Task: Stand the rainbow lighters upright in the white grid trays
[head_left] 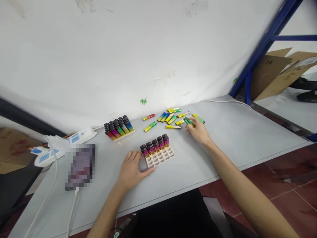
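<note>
A white tray [162, 158] with rows of slots lies on the grey table. Purple-and-yellow lighters with black tops [155, 146] stand upright in its back rows, while the front slots show bare. At the tray's left end is my left hand [131, 168], its thumb along the front edge and its fingers at the back corner, gripping it. My right hand [198, 130] pinches a green lighter [189, 122] at the right of a loose group. Several yellow, green and blue lighters [170, 117] lie flat just left of that hand.
A second tray [125, 136] full of upright, mixed-colour lighters stands back left. Further left are power strips [80, 136], a pixelated device [81, 167] and white cables [55, 172]. A white wall [148, 59] rises behind; a blue frame [262, 43] and cardboard boxes [274, 72] are at right.
</note>
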Demonstrator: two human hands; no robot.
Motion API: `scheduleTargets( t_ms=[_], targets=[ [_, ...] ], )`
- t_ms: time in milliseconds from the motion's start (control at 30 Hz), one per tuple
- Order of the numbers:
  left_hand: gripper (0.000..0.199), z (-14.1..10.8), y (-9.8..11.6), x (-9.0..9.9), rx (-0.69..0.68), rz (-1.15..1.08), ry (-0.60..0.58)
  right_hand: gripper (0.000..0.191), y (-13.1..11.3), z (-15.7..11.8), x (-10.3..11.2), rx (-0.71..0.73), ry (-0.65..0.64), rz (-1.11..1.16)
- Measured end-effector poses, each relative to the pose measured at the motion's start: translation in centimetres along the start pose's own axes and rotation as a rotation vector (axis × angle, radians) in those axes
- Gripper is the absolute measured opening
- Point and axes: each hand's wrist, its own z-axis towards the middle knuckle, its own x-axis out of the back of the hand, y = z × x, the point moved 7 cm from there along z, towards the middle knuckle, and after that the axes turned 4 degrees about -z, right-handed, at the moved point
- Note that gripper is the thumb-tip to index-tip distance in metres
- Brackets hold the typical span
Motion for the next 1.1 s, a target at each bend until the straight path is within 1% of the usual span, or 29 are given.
scheduleTargets(
  t_ms=[67,100,200,300,333,467,567,667,767,900,1100],
  targets=[
    [0.047,0.0,0.0,0.0,0.004,0.005,-0.001,0.029,-0.5,-0.3,-1.4,0.004,-0.131,0.189],
    [0.047,0.0,0.1,0.1,0.004,0.007,0.001,0.025,-0.6,-0.6,-1.9,-0.007,-0.174,0.252],
    [0.047,0.0,0.3,0.2,-0.003,0.012,0.006,0.023,-0.7,-1.4,-3.1,-0.077,-0.253,0.395],
    [0.046,0.1,0.4,0.2,-0.006,0.014,0.011,0.022,-0.7,-1.9,-3.9,-0.124,-0.299,0.488],
    [0.046,0.0,0.4,0.2,-0.005,0.016,0.014,0.023,-0.7,-2.0,-4.0,-0.133,-0.304,0.501],
    [0.048,-0.1,0.0,0.1,0.01,0.028,0.038,0.036,-0.9,-2.2,-4.3,-0.136,-0.316,0.549],
    [0.05,-0.2,-0.3,0.1,0.024,0.04,0.052,0.036,-1.5,-2.6,-4.5,-0.122,-0.367,0.604],
    [0.051,-0.2,-0.3,0.1,0.03,0.047,0.044,0.044,-1.9,-2.9,-4.6,-0.125,-0.408,0.64],
    [0.05,-0.2,-0.3,0.0,0.037,0.054,0.032,0.04,-1.7,-3.0,-4.8,-0.165,-0.43,0.658],
    [0.051,-0.1,-0.4,-0.2,0.045,0.062,0.027,0.054,-1.0,-2.8,-5.0,-0.227,-0.401,0.667],
    [0.052,-0.1,-0.4,-0.3,0.029,0.058,0.027,0.049,-0.6,-2.7,-5.1,-0.266,-0.348,0.654]
  ],
)
